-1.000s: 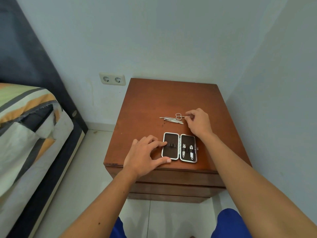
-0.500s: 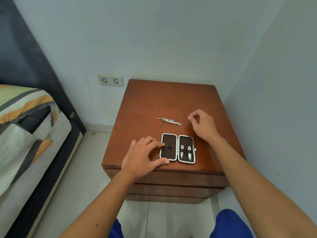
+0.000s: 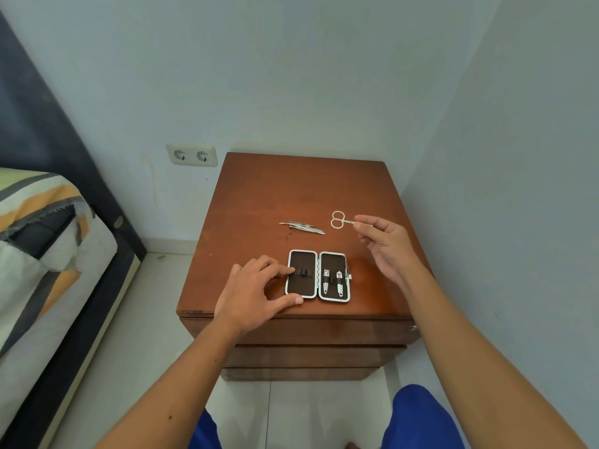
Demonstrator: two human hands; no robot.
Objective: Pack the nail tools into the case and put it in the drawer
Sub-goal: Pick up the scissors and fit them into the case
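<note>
A small case [image 3: 302, 288] lies open near the front edge of a brown wooden nightstand [image 3: 259, 196]. Its right half holds two clippers [image 3: 333, 281] under black loops; the left half shows only loops. My left hand [image 3: 256, 291] rests on the case's left side, index finger on the lining and thumb at the lower corner. My right hand [image 3: 385, 243] is raised above the top to the right, pinching small silver scissors [image 3: 339, 220] by the blades, finger rings pointing left. A few thin metal tools [image 3: 303, 227] lie together behind the case.
Closed drawer fronts [image 3: 311, 348] stack below the nightstand top. A bed [image 3: 42, 254] with striped bedding stands at the left, a double wall socket [image 3: 192, 154] behind. A wall [image 3: 518, 222] runs close along the right. My blue-clad knees [image 3: 418, 419] are below.
My right hand has lifted the scissors off the pile of tools and drawn them right and up. My left hand has stayed on the case.
</note>
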